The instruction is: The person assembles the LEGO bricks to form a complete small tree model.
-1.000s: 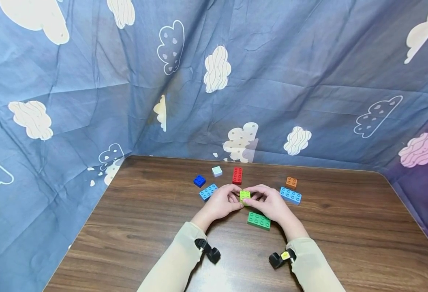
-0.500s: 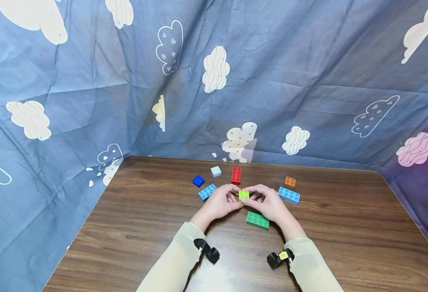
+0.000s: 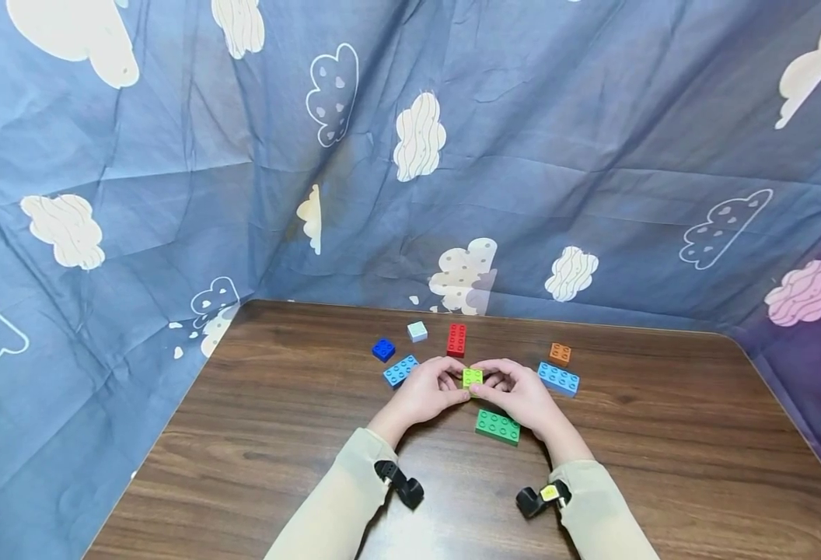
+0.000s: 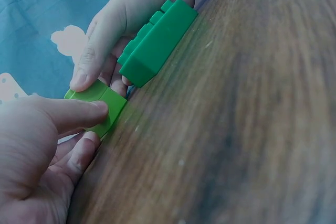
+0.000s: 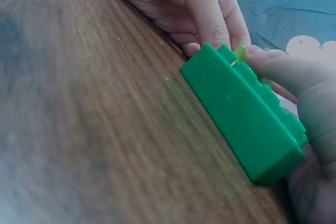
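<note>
Between both hands is a lime-green toy brick stack (image 3: 472, 376) with studs on top; a seam crosses its side (image 4: 107, 97) in the left wrist view. My left hand (image 3: 424, 389) pinches it from the left, thumb on the near side. From the right my right hand (image 3: 518, 393) grips it too, its thumb at the upper part. The stack is low at the tabletop. A longer green brick (image 3: 497, 427) lies just in front of the right hand, studs up, and hides most of the stack in the right wrist view.
Left of the hands lie a light-blue brick (image 3: 401, 371) and a dark-blue brick (image 3: 383, 349). Behind are a pale brick (image 3: 417, 332) and a red brick (image 3: 456, 340). An orange brick (image 3: 560, 354) and another blue brick (image 3: 558, 379) lie right. A cloud-print cloth (image 3: 508, 155) hangs behind the table (image 3: 662, 428).
</note>
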Tool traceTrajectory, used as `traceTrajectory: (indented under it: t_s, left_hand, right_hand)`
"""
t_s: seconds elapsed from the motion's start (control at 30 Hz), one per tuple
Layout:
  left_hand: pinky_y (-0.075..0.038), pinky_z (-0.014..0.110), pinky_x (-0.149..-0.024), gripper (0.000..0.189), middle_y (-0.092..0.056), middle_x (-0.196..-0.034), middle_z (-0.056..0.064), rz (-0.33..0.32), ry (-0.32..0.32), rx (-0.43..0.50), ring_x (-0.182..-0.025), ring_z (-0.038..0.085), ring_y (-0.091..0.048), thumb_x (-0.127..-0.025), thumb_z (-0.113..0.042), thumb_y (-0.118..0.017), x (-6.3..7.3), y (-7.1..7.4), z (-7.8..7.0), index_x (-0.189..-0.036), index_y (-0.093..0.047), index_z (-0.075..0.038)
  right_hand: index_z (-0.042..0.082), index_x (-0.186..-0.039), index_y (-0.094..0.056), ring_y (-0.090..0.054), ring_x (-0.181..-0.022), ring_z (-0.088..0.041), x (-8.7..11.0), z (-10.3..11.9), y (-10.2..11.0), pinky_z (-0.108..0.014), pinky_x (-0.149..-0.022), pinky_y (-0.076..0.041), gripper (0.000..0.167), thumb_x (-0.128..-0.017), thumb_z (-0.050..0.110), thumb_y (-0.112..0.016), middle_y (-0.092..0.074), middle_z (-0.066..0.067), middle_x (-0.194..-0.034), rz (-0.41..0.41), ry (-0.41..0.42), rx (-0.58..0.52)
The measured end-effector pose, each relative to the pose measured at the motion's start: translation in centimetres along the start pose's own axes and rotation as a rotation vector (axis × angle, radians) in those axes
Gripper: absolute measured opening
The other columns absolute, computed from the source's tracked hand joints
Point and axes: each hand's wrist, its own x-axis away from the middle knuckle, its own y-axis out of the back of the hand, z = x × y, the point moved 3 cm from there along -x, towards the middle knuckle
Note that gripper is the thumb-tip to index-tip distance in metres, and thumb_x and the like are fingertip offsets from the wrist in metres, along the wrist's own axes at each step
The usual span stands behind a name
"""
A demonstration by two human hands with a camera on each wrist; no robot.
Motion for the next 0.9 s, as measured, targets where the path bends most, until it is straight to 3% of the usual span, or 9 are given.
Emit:
traceTrajectory:
  t_s: [0.5, 0.63, 0.77, 0.9]
  left_hand:
    - [-0.055, 0.023, -0.073, 0.034, -0.073, -0.104, 0.003, 0.026, 0.006, 0.025, -0.079, 0.004, -0.064, -0.094, -0.016, -0.087, -0.1, 0.2, -0.1, -0.125, -0.074, -0.009]
    - [-0.057, 0.023, -0.076, 0.036, -0.076, -0.115, 0.005, 0.067, 0.015, 0.096, -0.086, 0.006, -0.068, -0.098, -0.016, -0.082, 0.1, 1.0, -0.6, -0.130, -0.070, -0.005]
    - [-0.058, 0.027, -0.068, 0.041, -0.075, -0.124, 0.008, 0.110, 0.003, 0.163, -0.085, 0.015, -0.072, -0.102, -0.015, -0.075, 0.3, 1.9, -1.2, -0.138, -0.064, 0.000]
    - [-0.057, 0.028, -0.071, 0.040, -0.076, -0.124, 0.007, 0.056, -0.041, 0.103, -0.087, 0.015, -0.071, -0.105, -0.019, -0.071, 0.5, 3.2, -1.8, -0.141, -0.063, -0.003]
  right_hand:
    - [0.014, -0.128, -0.078, -0.068, -0.090, -0.021, 0.0, -0.1, 0.0, -0.028, -0.079, -0.056, 0.034, -0.098, 0.029, -0.086, -0.074, -0.004, -0.104, 0.008, -0.015, 0.035]
    - [0.014, -0.127, -0.078, -0.069, -0.090, -0.021, 0.1, 0.0, 0.0, -0.027, -0.079, -0.056, 0.034, -0.097, 0.029, -0.086, -0.075, -0.005, -0.104, 0.007, -0.009, 0.042]
    - [0.013, -0.127, -0.078, -0.068, -0.091, -0.020, 0.1, 0.0, 0.0, -0.027, -0.079, -0.056, 0.034, -0.098, 0.029, -0.086, -0.075, -0.005, -0.104, 0.004, -0.005, 0.045]
    - [0.013, -0.128, -0.077, -0.068, -0.090, -0.021, 0.0, 0.0, 0.1, -0.027, -0.079, -0.055, 0.036, -0.098, 0.030, -0.086, -0.074, -0.005, -0.104, 0.006, -0.016, 0.047]
